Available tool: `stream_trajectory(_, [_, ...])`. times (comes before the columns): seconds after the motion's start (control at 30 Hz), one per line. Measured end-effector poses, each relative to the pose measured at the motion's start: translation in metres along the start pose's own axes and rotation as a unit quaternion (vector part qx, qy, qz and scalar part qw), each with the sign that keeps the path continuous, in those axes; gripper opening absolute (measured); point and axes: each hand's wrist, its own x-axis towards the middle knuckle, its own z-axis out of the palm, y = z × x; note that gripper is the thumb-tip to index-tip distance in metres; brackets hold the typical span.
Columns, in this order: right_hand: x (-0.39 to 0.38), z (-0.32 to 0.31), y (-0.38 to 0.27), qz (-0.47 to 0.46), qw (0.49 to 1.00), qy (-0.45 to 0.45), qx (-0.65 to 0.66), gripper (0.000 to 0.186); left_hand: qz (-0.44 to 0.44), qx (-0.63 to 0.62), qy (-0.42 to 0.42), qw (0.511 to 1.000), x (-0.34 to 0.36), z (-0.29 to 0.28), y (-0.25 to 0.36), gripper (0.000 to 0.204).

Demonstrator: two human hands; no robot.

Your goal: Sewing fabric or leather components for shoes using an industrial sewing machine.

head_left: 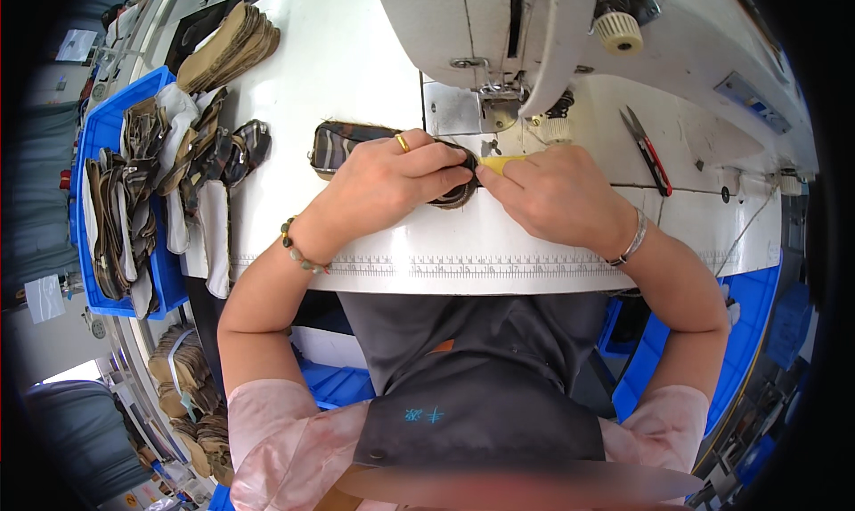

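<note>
A dark plaid fabric piece (pixel 343 144) with a curved end lies on the white sewing table. My left hand (pixel 378 182) is closed on its curved right end, fingertips pinching the edge. From the right, my right hand (pixel 561 195) meets the same end, its fingers closed around a small yellow object (pixel 506 163) whose kind I cannot make out. Both sets of fingertips almost touch. Just beyond them are the presser foot (pixel 500 101) and metal plate of a white sewing machine (pixel 481 30). My fingers hide part of the fabric.
Red-handled scissors (pixel 650 155) lie on the right of the table. On the left, a blue bin (pixel 89 253) holds many plaid pieces, some hanging over its edge. Stacked brown cut pieces (pixel 233 48) sit behind it. A printed ruler strip (pixel 463 267) runs along the near edge.
</note>
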Motion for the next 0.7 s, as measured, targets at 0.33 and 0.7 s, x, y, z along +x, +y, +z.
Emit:
stream_trajectory(0.33, [0.001, -0.005, -0.005, -0.010, 0.999, -0.022, -0.030, 0.024, 0.047, 0.019, 0.030, 0.998, -0.003, -0.001, -0.002, 0.026])
stream_trajectory(0.7, [0.000, -0.005, -0.005, -0.015, 0.999, -0.030, -0.039, 0.018, -0.006, 0.029, -0.005, 1.000, -0.007, 0.000, 0.008, 0.034])
